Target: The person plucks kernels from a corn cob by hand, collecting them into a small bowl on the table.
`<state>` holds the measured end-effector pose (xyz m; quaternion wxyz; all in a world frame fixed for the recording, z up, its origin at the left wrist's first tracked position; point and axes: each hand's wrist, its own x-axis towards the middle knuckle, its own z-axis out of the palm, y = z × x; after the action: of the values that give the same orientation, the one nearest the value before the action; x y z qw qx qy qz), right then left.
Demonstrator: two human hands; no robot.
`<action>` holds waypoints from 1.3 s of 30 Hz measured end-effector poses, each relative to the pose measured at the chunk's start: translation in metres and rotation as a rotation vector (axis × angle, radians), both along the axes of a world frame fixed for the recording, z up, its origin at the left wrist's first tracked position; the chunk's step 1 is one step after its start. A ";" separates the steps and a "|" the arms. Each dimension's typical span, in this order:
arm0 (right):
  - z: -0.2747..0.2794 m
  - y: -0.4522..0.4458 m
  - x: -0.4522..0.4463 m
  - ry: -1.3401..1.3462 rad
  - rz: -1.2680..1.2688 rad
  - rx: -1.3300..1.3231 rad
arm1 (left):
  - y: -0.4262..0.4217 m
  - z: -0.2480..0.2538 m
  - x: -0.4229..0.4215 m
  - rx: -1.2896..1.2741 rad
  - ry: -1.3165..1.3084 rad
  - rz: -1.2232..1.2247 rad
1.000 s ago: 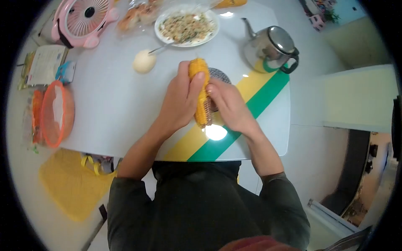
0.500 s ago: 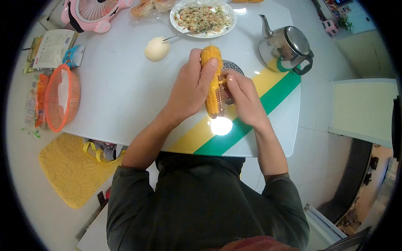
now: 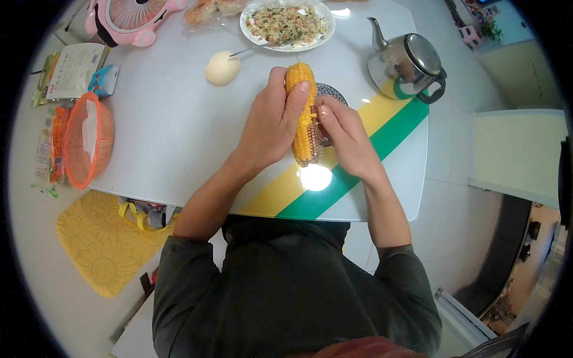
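An ear of corn [image 3: 304,134] is held upright over the table, its tip pointing away from me. Yellow kernels cover much of it, while a bare brownish strip of cob runs down the lower right side. My left hand [image 3: 270,122] is wrapped around the upper left of the ear, thumb across the front. On the opposite side, my right hand [image 3: 346,131] is closed, with thumb and curled fingers against the ear beside the bare strip. Whether loose kernels are inside those fingers is hidden. Behind the right hand, a dark patterned bowl [image 3: 331,92] is partly covered.
A plate of fried rice [image 3: 286,27] with a utensil and a pale round bun [image 3: 222,68] lie beyond my hands. At right stands a metal kettle [image 3: 406,65]. An orange basket [image 3: 107,140], food packets [image 3: 77,68] and a pink fan [image 3: 134,18] line the left side.
Both hands keep their places on the ear. The right thumb and fingers have shifted slightly along the bare strip, and the loose kernels seen by them are less visible. The view has moved slightly.
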<state>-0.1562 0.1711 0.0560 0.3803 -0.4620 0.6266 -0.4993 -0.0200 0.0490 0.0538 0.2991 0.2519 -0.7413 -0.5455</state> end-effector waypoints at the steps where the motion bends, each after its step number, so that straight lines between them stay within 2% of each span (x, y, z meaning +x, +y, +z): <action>1: 0.000 0.000 0.001 -0.003 0.000 -0.016 | 0.000 0.000 0.000 -0.003 -0.003 0.001; 9: 0.009 0.000 -0.001 0.054 0.039 0.038 | 0.000 0.001 0.000 -0.043 -0.065 0.038; 15: 0.006 -0.001 -0.007 0.097 0.080 -0.005 | 0.003 0.010 0.000 0.029 -0.126 0.031; 21: 0.002 0.000 -0.005 0.077 0.072 -0.042 | 0.004 0.010 0.000 -0.002 -0.063 0.011; 32: 0.002 -0.001 -0.005 0.199 0.064 -0.056 | 0.004 0.011 0.001 -0.024 -0.080 0.014; 39: 0.002 0.000 -0.005 0.190 0.053 -0.032 | 0.002 0.010 0.002 -0.003 -0.094 0.026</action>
<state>-0.1611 0.1712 0.0577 0.3250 -0.5296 0.6394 -0.4529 -0.0176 0.0506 0.0639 0.2714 0.2862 -0.7521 -0.5280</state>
